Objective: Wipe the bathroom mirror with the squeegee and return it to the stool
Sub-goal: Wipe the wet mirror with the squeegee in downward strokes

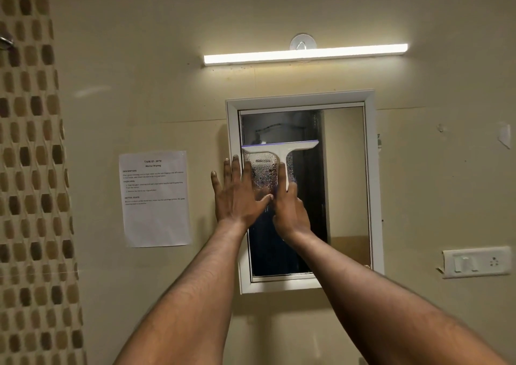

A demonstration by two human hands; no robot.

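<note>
A white-framed bathroom mirror (346, 186) hangs on the beige wall. A white squeegee (280, 148) with a purple blade edge lies flat on the glass, its blade across the upper left part of the mirror. My right hand (291, 214) is wrapped around the squeegee's handle below the blade. My left hand (237, 194) is spread flat, fingers apart, against the mirror's left frame and glass edge. Water droplets cover the glass just under the blade, between my hands. The stool is not in view.
A lit tube light (305, 54) is mounted above the mirror. A printed task sheet (156, 198) is taped to the wall on the left. A switch plate (476, 262) sits at the lower right. Patterned tiles (30, 169) run down the left edge.
</note>
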